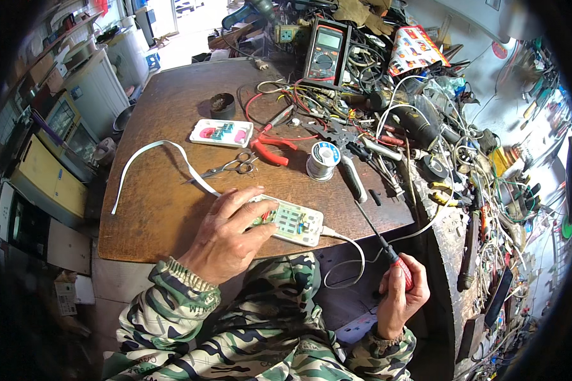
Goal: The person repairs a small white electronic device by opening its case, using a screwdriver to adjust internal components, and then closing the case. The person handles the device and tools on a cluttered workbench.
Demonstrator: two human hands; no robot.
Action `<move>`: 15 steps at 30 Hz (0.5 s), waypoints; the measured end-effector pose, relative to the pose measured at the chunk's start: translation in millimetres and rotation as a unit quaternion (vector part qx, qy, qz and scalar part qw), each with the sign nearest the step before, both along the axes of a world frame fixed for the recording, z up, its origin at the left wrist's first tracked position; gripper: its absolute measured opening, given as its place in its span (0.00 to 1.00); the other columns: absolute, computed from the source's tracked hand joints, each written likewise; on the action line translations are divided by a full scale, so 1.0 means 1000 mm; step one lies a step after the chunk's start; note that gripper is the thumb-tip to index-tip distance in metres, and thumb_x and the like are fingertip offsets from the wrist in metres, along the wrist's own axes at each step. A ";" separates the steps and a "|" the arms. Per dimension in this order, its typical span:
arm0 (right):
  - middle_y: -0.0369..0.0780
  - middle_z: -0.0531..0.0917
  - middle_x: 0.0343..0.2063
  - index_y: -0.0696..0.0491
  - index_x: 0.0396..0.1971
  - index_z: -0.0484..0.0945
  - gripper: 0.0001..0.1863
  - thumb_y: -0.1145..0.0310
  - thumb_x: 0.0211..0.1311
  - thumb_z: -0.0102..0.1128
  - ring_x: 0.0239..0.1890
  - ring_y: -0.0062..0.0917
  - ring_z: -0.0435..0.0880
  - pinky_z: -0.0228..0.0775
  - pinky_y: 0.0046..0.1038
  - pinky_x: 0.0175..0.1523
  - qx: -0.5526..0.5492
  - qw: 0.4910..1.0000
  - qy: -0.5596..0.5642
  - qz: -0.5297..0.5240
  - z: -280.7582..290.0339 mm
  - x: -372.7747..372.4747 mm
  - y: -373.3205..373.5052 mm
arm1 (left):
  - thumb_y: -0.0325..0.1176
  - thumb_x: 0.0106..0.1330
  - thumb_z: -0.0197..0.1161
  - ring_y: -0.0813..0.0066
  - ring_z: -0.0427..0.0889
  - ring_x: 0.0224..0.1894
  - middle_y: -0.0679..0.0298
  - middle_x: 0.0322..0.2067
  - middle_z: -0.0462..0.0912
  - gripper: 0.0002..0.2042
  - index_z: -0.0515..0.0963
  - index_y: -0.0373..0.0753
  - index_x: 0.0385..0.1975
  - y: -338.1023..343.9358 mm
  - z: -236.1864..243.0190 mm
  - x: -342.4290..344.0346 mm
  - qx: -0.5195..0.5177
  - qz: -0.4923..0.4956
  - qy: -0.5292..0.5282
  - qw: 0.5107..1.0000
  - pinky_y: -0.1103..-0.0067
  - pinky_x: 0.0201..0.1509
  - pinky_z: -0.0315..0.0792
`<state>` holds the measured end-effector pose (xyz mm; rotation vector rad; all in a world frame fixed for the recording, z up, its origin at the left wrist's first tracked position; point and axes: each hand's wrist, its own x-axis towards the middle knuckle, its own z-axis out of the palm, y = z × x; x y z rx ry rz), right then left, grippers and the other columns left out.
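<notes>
Two hands engaged: left hand pressed flat on circuit board; right hand, right of board, fist-grips screwdriver, shaft angled up-left toward it.

1. Both forearms enter from the lower edge in camouflage sleeves with ribbed cuffs.
2. The left hand lies palm down, fingers spread and stretched forward to the right, the index finger longest, the wrist slightly bent.
3. The right hand sits lower and off to the right, curled into a closed fist, thumb side up, knuckles turned outward.
</notes>
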<state>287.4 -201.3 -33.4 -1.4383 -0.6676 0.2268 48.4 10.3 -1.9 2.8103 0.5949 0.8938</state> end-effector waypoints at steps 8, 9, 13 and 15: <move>0.35 0.84 0.27 0.63 0.51 0.81 0.14 0.70 0.73 0.69 0.22 0.12 0.76 0.66 0.16 0.27 0.001 1.000 0.011 0.006 -0.003 0.006 -0.001 | 0.29 0.62 0.72 0.56 0.76 0.70 0.62 0.59 0.86 0.09 0.87 0.39 0.41 -0.002 0.003 0.005 0.015 -0.005 0.091 0.996 0.50 0.73 0.66; 0.35 0.84 0.27 0.63 0.51 0.81 0.14 0.70 0.73 0.69 0.22 0.12 0.76 0.67 0.16 0.27 -0.001 1.000 0.010 0.006 -0.002 0.006 -0.002 | 0.29 0.62 0.72 0.56 0.76 0.70 0.62 0.59 0.86 0.09 0.87 0.40 0.41 -0.002 0.005 0.004 0.026 -0.003 0.100 0.995 0.50 0.74 0.66; 0.36 0.83 0.27 0.63 0.51 0.81 0.15 0.69 0.73 0.69 0.22 0.12 0.77 0.67 0.16 0.27 0.007 1.000 0.012 0.004 0.001 0.004 -0.010 | 0.30 0.61 0.72 0.57 0.76 0.69 0.62 0.59 0.86 0.10 0.87 0.40 0.42 0.000 0.004 0.005 0.034 -0.016 0.078 0.996 0.50 0.74 0.65; 0.37 0.84 0.28 0.63 0.52 0.81 0.14 0.70 0.74 0.66 0.22 0.13 0.77 0.67 0.16 0.27 0.011 1.000 0.010 0.001 0.003 0.004 -0.015 | 0.30 0.61 0.73 0.57 0.77 0.69 0.62 0.59 0.86 0.11 0.87 0.40 0.42 -0.001 0.004 0.005 0.031 -0.007 0.067 0.997 0.50 0.75 0.64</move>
